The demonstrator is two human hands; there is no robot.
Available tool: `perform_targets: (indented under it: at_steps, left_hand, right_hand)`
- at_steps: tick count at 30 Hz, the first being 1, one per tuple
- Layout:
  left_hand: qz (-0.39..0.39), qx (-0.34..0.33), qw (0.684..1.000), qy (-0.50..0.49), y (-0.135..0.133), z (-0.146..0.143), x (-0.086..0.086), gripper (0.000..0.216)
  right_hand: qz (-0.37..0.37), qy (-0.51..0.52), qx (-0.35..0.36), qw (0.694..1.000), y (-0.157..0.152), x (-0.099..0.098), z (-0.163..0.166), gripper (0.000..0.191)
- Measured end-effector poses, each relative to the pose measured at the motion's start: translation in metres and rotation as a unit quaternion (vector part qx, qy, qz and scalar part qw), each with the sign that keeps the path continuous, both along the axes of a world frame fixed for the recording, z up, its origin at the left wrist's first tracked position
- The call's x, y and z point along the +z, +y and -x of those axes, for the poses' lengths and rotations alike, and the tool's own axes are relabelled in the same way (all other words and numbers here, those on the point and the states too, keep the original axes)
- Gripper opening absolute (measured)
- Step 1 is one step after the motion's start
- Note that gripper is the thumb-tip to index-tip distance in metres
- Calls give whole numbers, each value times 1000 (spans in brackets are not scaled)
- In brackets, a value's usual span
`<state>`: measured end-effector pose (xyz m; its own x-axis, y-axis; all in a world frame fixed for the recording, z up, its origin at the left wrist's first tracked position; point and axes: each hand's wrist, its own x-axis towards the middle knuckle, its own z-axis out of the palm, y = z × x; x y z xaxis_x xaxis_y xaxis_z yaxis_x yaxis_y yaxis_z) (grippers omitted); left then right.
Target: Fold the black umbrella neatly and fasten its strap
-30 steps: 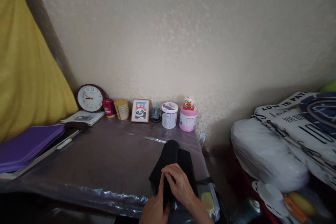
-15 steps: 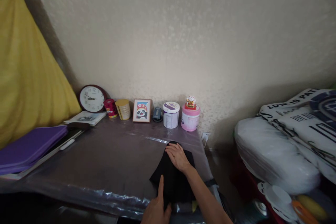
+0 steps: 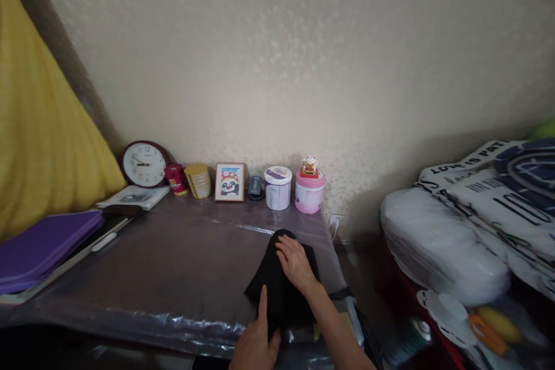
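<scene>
A piece of black cloth lies near the front right part of the plastic-covered table, its outline tapering toward the wall. My right hand rests flat on its upper part, fingers extended together over the fabric. Lower down, my left hand is at the near left edge of the cloth, index finger stretched forward onto it and thumb apart. The other fingers of that hand are hidden from view.
Along the wall stand a clock, a red can, a yellow-lidded container, a panda picture frame, a purple-white tub and a pink tub with a cat figurine. Purple folders lie left; bagged bedding is right.
The view has turned slightly to the right, so the wall items appear further left. Both hands keep nearly the same places on the black cloth.
</scene>
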<state>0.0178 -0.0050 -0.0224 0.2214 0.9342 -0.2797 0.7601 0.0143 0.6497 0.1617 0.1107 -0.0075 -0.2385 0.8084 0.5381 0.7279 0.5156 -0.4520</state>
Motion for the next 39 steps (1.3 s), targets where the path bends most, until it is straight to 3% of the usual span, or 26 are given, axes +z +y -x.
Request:
perform_targets:
  at_steps: [4, 6, 9, 12, 15, 19, 25, 35, 39]
  left_hand:
    - [-17, 2, 999, -40, -1, 3, -2, 73]
    - [-17, 8, 998, -53, -1, 5, -1, 72]
    - [-17, 18, 997, -74, -1, 7, 1, 71]
    - [-14, 26, 995, -90, 0, 9, 3, 72]
    - [10, 37, 995, -96, 0, 10, 4, 73]
    - [18, 44, 993, -112, 0, 11, 9, 75]
    - [28, 46, 993, -109, -1, 12, 16, 75]
    - [4, 34, 995, -93, 0, 11, 7, 72]
    - [-16, 25, 994, -101, 0, 9, 4, 72]
  right_hand:
    - [29, 144, -146, 978, 4, -6, -43, 31]
    - [73, 204, -187, 958, -2, -11, -66, 30]
    - [174, 292, -195, 920, -22, -18, -86, 28]
    - [270, 394, -175, 861, -39, -20, -89, 32]
    - [300, 428, -173, 835, -47, -17, -83, 35]
    - [293, 377, -174, 862, -48, -10, -77, 40]
    - [225, 296, -148, 916, -52, 2, -68, 40]
    - [264, 271, -141, 915, -65, 7, -49, 35]
    - [212, 291, -142, 922, -61, 9, -44, 35]
